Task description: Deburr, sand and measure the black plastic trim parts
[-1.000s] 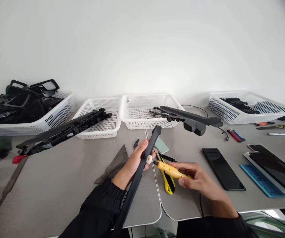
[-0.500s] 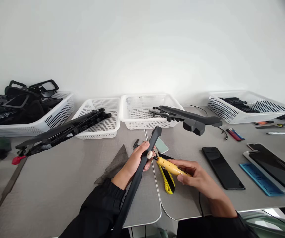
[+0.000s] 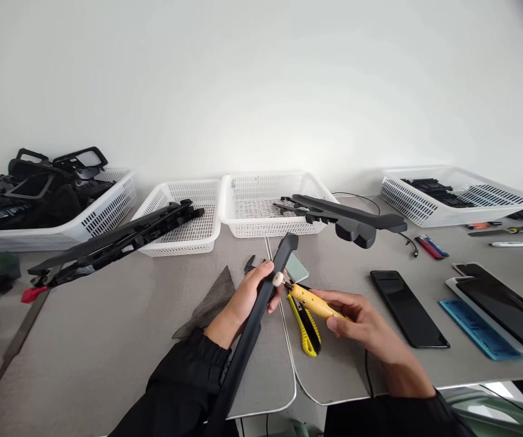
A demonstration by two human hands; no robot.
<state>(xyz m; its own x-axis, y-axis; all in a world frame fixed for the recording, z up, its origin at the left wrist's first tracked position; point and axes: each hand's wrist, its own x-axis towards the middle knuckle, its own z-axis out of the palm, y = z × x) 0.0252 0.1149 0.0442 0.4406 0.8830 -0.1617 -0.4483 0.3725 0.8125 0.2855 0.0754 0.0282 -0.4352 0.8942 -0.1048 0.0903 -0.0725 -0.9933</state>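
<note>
My left hand (image 3: pixel 243 298) is wrapped round a long black plastic strip (image 3: pixel 255 321), which slants from the front edge up toward the baskets. In my right hand (image 3: pixel 357 312) is a yellow rotary tool (image 3: pixel 313 301) with a cable. Its small whitish round tip (image 3: pixel 278 279) is at the right edge of the strip, close to my left fingers; whether they touch is too small to tell. Below the tool lies a yellow and black utility knife (image 3: pixel 307 331). A grey cloth (image 3: pixel 211 303) lies left of my left hand, and a pale green block (image 3: pixel 296 268) sits behind the tool.
White baskets (image 3: pixel 273 229) stand along the wall, some with black parts (image 3: pixel 347 220) jutting out over their rims. On the right are a black phone (image 3: pixel 409 309), a blue panel (image 3: pixel 480 329) and hand tools. A red-handled file (image 3: pixel 19 340) lies at the left.
The yellow tool and its tip have shifted slightly to the right and up along the strip. The strip's far end has moved very slightly to the right; both grips are the same.
</note>
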